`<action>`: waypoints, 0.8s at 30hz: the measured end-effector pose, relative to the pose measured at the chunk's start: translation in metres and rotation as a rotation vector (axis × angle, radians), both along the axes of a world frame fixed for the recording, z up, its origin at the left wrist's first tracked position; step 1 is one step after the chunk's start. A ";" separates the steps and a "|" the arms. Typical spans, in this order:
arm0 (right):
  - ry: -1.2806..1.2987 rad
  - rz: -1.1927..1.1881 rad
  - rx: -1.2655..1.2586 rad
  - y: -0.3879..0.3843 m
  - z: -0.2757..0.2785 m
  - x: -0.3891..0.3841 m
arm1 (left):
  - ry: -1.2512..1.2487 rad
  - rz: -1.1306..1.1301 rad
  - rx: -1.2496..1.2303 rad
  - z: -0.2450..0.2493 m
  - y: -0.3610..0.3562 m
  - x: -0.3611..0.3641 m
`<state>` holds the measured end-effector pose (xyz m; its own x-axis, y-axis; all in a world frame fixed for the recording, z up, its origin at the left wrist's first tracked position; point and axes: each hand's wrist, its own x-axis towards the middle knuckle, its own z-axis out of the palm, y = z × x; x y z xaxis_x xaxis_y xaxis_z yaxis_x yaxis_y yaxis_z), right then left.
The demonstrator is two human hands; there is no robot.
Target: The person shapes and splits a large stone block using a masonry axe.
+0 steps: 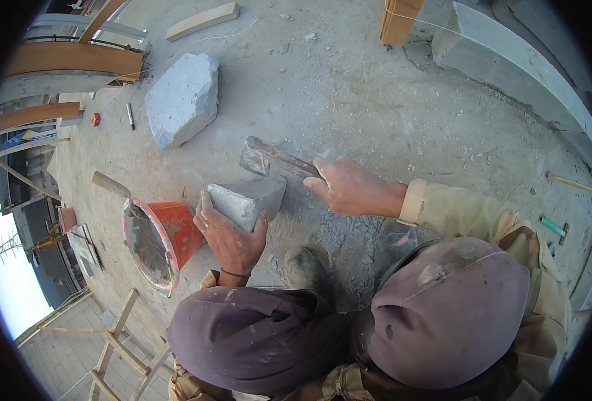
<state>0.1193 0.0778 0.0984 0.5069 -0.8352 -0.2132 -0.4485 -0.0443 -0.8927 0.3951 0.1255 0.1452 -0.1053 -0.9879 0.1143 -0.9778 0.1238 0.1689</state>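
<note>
Grey block chunk [246, 199] sits on the dusty concrete floor [376, 113], just ahead of the crouching person's knees. From the left: an orange bucket [183, 227] with grey mortar in it stands just beside it. The left hand [227, 237] curls over the chunk's near edge, steadying it. The hatchet [264, 158] is poised at the far top corner, its handle wrapped tight in the right hand [349, 187]. I'd keep those steadying fingers low, clear of the blade, and chip with short blows
</note>
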 end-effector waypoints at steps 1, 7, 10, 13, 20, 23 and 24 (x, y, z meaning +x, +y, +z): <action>-0.021 -0.012 -0.001 0.002 0.020 -0.002 | -0.008 -0.008 0.022 0.000 0.002 0.000; 0.098 -0.001 0.032 0.028 -0.040 -0.006 | -0.006 -0.021 -0.019 0.003 -0.003 -0.006; 0.079 -0.064 0.095 0.022 -0.019 -0.008 | -0.030 -0.014 0.020 -0.001 0.005 0.002; 0.040 -0.111 0.064 0.036 -0.040 0.003 | -0.030 -0.003 -0.043 -0.001 0.002 -0.002; -0.039 -0.209 -0.048 0.024 -0.015 -0.001 | -0.033 -0.019 -0.007 -0.002 0.001 0.001; 0.110 0.071 -0.008 0.027 -0.059 0.009 | -0.024 -0.028 -0.031 -0.002 0.003 0.000; 0.111 0.058 -0.021 0.023 -0.053 0.005 | -0.022 -0.047 -0.028 0.001 -0.002 0.000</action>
